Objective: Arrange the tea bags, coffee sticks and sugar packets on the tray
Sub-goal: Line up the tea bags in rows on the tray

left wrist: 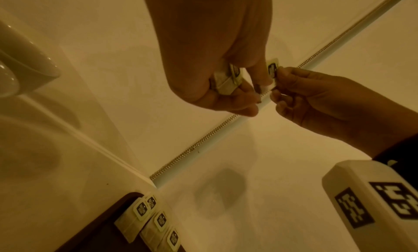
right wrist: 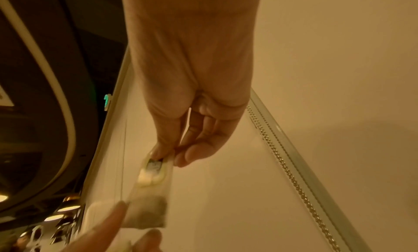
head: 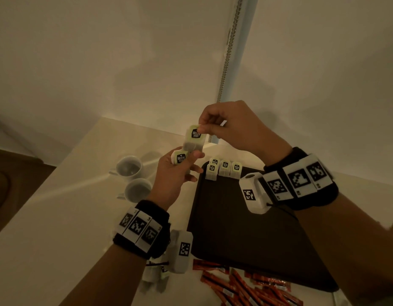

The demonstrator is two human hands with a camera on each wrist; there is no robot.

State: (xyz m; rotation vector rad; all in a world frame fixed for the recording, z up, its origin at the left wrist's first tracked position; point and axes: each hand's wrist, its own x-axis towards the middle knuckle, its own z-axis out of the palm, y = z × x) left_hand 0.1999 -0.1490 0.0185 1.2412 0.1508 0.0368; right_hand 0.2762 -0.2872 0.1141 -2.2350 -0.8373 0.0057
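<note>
The small white paper tea bag with a green tag (head: 194, 138) hangs over the dark brown flat tray's (head: 235, 228) far left corner, pinched by the right hand (head: 231, 127). The left hand (head: 175, 173) grips another tea bag (head: 179, 157). Four tea bags (head: 223, 170) sit on the tray. The red coffee sticks (head: 239, 283) wait nearby, cut off below. I see no sugar packets.

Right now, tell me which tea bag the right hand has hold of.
The upper tea bag, pinched at its tag by the right hand above the tray's far corner. The left hand holds another; four lie on the tray.
</note>
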